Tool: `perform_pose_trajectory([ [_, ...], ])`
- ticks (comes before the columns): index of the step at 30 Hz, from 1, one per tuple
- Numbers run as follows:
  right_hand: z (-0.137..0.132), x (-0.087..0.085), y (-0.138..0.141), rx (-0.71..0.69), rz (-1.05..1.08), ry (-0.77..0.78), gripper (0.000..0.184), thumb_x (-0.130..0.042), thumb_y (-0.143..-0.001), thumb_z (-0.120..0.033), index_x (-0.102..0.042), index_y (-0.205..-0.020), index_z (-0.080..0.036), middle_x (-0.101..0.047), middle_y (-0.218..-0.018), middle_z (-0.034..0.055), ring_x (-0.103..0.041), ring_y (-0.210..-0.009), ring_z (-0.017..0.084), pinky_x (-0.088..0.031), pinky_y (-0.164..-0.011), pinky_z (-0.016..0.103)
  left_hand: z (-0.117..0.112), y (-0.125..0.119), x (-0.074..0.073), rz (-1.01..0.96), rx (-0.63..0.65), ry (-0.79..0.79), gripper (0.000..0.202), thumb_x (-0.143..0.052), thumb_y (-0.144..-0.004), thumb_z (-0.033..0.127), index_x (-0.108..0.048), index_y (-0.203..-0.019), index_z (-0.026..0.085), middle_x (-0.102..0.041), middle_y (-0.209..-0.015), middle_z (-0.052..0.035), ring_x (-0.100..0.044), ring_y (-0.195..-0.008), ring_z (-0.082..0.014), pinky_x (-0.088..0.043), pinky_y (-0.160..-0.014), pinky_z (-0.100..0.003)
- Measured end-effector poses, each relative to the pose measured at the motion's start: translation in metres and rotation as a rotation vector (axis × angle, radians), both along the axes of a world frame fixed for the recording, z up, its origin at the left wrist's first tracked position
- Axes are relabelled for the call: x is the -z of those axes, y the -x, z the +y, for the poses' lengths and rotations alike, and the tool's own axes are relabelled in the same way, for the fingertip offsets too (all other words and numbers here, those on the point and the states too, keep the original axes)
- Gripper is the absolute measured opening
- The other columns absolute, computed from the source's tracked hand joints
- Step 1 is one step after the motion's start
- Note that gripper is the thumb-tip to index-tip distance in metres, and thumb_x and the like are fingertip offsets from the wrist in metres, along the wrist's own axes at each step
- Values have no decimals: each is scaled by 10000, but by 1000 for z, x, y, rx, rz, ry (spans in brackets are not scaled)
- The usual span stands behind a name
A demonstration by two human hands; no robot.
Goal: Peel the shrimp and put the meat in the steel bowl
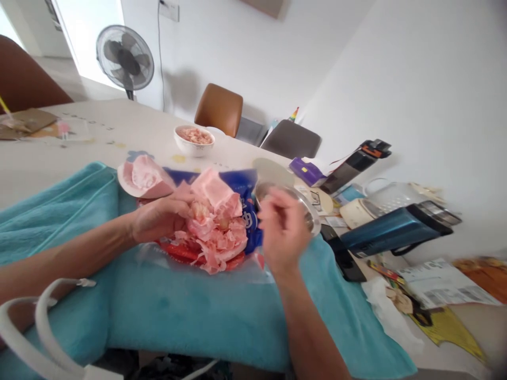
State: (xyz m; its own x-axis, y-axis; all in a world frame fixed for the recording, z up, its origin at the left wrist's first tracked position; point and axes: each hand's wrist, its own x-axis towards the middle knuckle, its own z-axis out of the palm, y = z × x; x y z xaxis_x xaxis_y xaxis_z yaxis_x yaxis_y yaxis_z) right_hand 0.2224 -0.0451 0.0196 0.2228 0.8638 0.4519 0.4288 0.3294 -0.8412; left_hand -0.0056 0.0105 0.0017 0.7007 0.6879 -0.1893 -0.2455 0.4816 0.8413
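Note:
My left hand [164, 215] is closed at the left side of a heap of pale pink pomelo membrane [222, 243], its fingertips pinching a pomelo piece [200, 214]. The heap lies on a blue and red plastic bag [250, 224]. Behind my left hand rests a thick, curved piece of pink pomelo rind [144, 177]. To the right of the heap, my right hand [283, 227] is raised with curled fingers, blurred by motion; I cannot make out whether it holds anything. It partly covers a round metal bowl [315, 219].
A white bowl of pink pulp [195, 138] stands farther back. Teal towel [190, 322] covers the near edge. On the right are a blue bottle [396, 229], a dark phone [343, 253], a purple tissue pack [308, 171] and papers. A white cable stand [39, 327] is at lower left.

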Motion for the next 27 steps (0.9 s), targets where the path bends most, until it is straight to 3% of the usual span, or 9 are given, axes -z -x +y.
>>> perform_pose_trajectory([
  [2, -2, 1, 11, -194, -204, 51, 206, -651, -784, -236, -729, -967, -291, -733, -969, 28, -655, -924, 222, -463, -937, 429, 1, 0, -1, 1, 1, 17, 225, -645, -608, 117, -702, -823, 148, -646, -655, -26, -582, -517, -121, -501, -455, -207],
  [5, 0, 4, 14, -194, -277, 53, 134, -642, -797, -211, -745, -840, -285, -751, -878, 4, -671, -888, 216, -378, -1050, 488, 0, 1, -1, 40, -9, 27, 320, -647, -601, 96, -722, -905, 161, -648, -662, -22, -578, -503, -116, -493, -442, -203],
  [7, 0, 6, 14, -135, -150, 74, 126, -623, -829, -249, -741, -864, -272, -746, -846, 0, -675, -815, 194, -459, -965, 437, -1, 0, -1, 59, -20, 18, 386, -637, -620, 84, -722, -987, 170, -646, -657, -14, -592, -513, -116, -495, -448, -193],
  [10, -3, 7, 19, -195, 54, 192, 117, -649, -820, -300, -738, -876, -250, -742, -867, 6, -676, -784, 174, -527, -773, 326, -5, -2, -2, 56, -38, -40, 405, -639, -668, 81, -704, -1053, 187, -633, -641, 11, -588, -514, -95, -465, -447, -156],
  [18, -7, 13, 34, -356, 256, 392, 165, -744, -726, -299, -740, -877, -232, -730, -844, -9, -658, -767, 137, -517, -736, 268, -7, -4, 1, 85, -51, -317, 213, -723, -733, 135, -609, -909, 167, -683, -805, -16, -630, -697, -110, -494, -560, -169],
  [23, -6, 15, 35, -372, 336, 505, 143, -755, -692, -297, -710, -789, -201, -680, -719, -24, -582, -575, 96, -462, -522, 211, -5, -3, 5, 141, -35, -383, 174, -735, -769, 178, -633, -909, 158, -686, -843, -21, -632, -680, -96, -496, -553, -160],
  [27, -6, 13, 34, -389, 471, 576, 155, -774, -655, -283, -690, -741, -186, -644, -637, -49, -532, -472, 66, -432, -457, 194, -4, -4, 5, 86, -35, -375, 175, -742, -771, 160, -652, -921, 150, -693, -804, -16, -631, -626, -84, -511, -559, -166],
])
